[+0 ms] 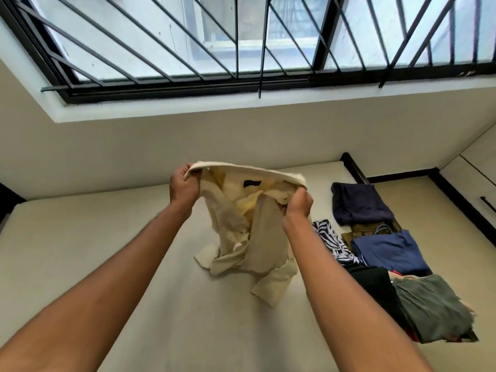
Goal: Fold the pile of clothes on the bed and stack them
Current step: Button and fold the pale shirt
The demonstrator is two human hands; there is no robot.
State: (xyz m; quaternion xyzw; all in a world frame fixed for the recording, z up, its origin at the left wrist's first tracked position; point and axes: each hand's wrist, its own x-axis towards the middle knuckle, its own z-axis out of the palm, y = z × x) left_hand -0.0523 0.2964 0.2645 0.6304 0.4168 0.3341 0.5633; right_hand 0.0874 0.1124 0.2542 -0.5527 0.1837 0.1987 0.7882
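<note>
On my feed both arms reach out over the bed (107,251). Left hand (184,187) and right hand (297,208) hold a cream shirt (252,237) up by the collar. Left fingers are curled round the left end of the collar band. Right fingers are curled into bunched fabric at the right end. Both grips are closed on cloth; I see no slack fingers. The collar band arcs between the two hands. A dark label (251,183) shows just under it, inside the neck. The shirt hangs crumpled below the hands, with its lower part and a sleeve lying on the mattress, mid-bed.

The pile of clothes (389,264) runs along the right edge of the bed, near the right forearm and well apart from the left hand.
- Far end: a dark navy piece (359,205).
- Nearer: a black-and-white striped piece (331,238), a brown piece (357,232), and a blue piece (391,252) partly over the brown one.
- Nearest: a black piece (375,285) with a grey-green piece (432,304) just right of it.

I can't tell which of these are folded.

The far wall is cream, with a barred window (241,49) above. A dark bed frame (353,167) shows at the far right corner, with a pale cabinet (477,167) to its right.
</note>
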